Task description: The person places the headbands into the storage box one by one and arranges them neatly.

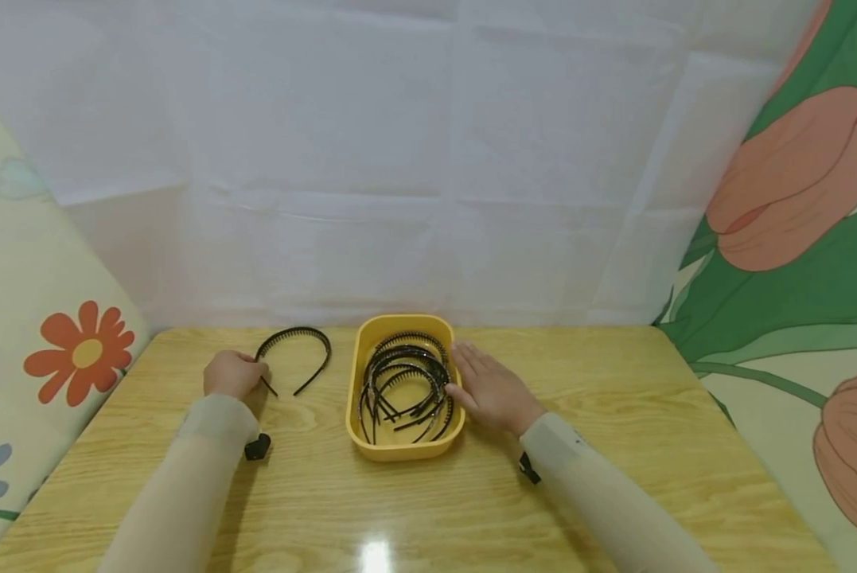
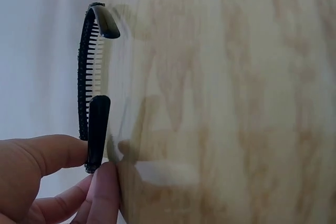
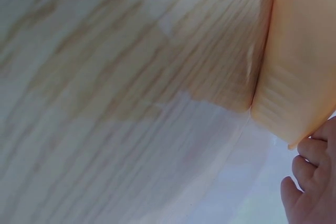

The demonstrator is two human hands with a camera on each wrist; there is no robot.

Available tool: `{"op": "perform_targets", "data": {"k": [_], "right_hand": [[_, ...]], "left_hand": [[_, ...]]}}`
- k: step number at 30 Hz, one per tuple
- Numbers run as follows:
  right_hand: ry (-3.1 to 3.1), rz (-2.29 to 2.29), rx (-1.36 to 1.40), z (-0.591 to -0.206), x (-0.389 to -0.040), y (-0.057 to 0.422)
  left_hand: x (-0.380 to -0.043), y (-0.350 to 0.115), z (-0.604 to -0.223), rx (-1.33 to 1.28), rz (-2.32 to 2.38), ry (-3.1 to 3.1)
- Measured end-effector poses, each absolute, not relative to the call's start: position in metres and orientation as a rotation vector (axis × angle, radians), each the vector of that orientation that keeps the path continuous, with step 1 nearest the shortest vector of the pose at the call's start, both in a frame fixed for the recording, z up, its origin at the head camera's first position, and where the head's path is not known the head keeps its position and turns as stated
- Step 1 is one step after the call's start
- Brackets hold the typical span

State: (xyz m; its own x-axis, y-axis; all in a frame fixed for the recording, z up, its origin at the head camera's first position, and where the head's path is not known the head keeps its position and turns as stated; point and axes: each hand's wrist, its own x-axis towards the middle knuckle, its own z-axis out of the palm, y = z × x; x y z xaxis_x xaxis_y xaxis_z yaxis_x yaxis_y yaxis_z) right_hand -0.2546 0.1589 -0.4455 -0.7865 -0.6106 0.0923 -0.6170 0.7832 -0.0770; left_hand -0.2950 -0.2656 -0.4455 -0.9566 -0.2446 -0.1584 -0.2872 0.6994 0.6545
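Between thumb and fingers, my left hand [image 1: 233, 376] pinches one leg of a black toothed headband [image 1: 295, 330] over the left part of the table. The left wrist view shows the headband [image 2: 82, 77] side-on, its comb teeth facing inward and the fingers [image 2: 58, 150] at its near end. A yellow plastic basket [image 1: 405, 454] stands in the middle, with several black headbands [image 1: 407, 370] piled inside. My right hand [image 1: 496, 390] rests with straight fingers against the basket's right rim. In the right wrist view its curled-looking outer fingers [image 3: 310, 166] lie by the basket wall [image 3: 299, 51].
The wood-grain table [image 1: 414, 517] ends at a white cloth backdrop [image 1: 399, 199]. Flower-printed panels [image 1: 779, 318] stand along the right and left sides. A small black device [image 1: 258, 447] sits at the left wrist.
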Motion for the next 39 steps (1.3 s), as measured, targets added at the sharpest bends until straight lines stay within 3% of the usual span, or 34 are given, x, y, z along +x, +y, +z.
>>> {"op": "perform_targets", "data": {"k": [11,22,39], "right_hand": [[-2.936,0.169,1.006,-0.444,-0.255,0.159],[-2.92,0.168,1.001,-0.443,-0.254,0.159],[-2.921,0.137,1.0,-0.444,-0.255,0.159]], "left_hand": [[-0.292,-0.281,-0.439,-0.394,1.222,2.713],[-0.292,-0.294,-0.439,-0.483,2.001,1.939],[-0.283,-0.294,-0.442,-0.5,2.183,1.8]]}}
